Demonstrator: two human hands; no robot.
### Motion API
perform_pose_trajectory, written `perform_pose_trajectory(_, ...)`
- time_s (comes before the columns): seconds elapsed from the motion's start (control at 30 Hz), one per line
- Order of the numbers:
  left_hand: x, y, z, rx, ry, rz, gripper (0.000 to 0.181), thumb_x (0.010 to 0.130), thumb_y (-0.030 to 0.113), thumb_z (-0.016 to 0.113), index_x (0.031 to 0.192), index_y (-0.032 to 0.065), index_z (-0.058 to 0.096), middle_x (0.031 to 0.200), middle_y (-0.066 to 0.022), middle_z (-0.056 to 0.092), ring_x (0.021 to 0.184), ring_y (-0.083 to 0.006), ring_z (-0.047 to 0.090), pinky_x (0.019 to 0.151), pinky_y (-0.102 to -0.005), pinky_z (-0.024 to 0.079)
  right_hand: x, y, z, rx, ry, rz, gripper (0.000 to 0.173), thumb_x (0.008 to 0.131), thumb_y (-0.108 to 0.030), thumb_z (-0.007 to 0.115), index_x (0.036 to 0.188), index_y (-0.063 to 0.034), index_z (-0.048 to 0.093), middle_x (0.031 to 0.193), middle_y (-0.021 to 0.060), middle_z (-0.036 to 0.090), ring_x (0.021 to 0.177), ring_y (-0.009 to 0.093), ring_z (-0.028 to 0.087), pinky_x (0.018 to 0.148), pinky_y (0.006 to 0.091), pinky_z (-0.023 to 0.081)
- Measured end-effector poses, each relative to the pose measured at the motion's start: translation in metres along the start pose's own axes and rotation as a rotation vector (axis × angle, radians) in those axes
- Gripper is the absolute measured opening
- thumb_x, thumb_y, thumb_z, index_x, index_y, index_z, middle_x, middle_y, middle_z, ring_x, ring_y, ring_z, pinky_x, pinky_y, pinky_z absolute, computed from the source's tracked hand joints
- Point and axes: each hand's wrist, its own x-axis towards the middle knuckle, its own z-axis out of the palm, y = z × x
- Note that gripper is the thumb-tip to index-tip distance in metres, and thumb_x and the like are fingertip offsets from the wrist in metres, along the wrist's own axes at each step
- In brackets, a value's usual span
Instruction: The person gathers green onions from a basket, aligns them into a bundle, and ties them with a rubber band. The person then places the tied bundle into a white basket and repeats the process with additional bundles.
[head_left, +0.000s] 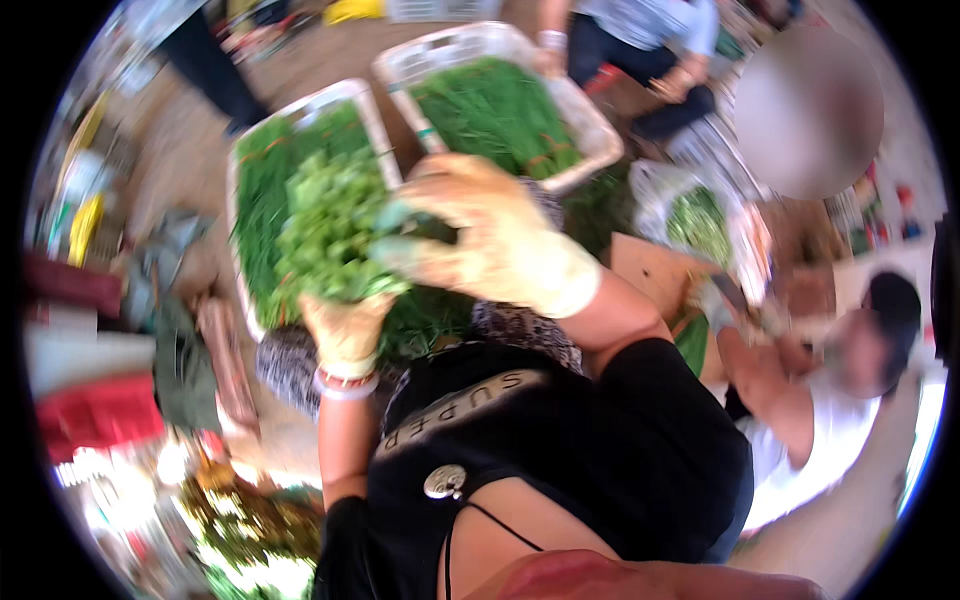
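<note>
My left hand (345, 326), in a pale work glove, grips a bunch of leafy greens (330, 225) from below, with the leaves facing away from me. Close to the bunch's right side is my right hand (480, 232), gloved too, its thumb and fingers curved apart with a gap between them; whether the green-stained fingertips touch the leaves is blurred. Beneath the bunch, a white plastic crate (234, 225) holds tied bundles of thin green stalks (262, 187). A second white crate (607, 142) beyond my right hand holds similar bundles (487, 112).
At the right, a co-worker's gloved hand (712, 304) holds a knife (729, 291) by a cardboard sheet (652, 266). A clear plastic bag of greens (697, 217) lies beyond it. Another person (630, 45) sits behind the second crate. A standing person's leg (210, 71) is at upper left.
</note>
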Motion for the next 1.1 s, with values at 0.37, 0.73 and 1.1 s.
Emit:
perform_pose_trajectory(0.37,0.029,0.026,-0.022,0.023,-0.353,-0.003,0.058,0.091,0.031,0.046,0.140,0.0134,0.022,0.145,-0.0103,0.022,0.129,-0.0291,0.029,0.101,-0.0660,0.010,-0.008,0.034,-0.023,0.241,0.509,0.026,0.036,0.070,-0.026,0.071,0.090,-0.0007,0.055,0.090,0.0140,0.054,0.081,0.028,0.055,0.070,0.0401,0.046)
perform_pose_trajectory(0.73,-0.013,0.050,0.005,1.601,-0.256,0.728,0.071,0.087,0.049,0.045,0.133,-0.0034,0.031,0.134,-0.0147,0.039,0.117,-0.0213,0.041,0.098,-0.0342,0.032,0.004,0.023,0.087,1.136,-0.001,-0.116,0.109,0.043,-0.022,0.089,0.131,-0.0019,0.028,0.129,0.0115,0.044,0.118,0.021,0.042,0.101,0.0369,0.034)
perform_pose_trajectory(1.1,-0.031,0.048,-0.050,0.242,-0.039,0.148,0.065,0.088,0.053,0.043,0.137,0.0125,0.030,0.140,-0.0103,0.032,0.123,-0.0281,0.038,0.104,-0.0428,0.030,0.038,0.034,0.078,0.662,0.143,-0.278,0.075,0.068,-0.018,0.076,0.130,-0.0057,0.036,0.130,0.0125,0.043,0.120,0.027,0.042,0.102,0.0389,0.032)
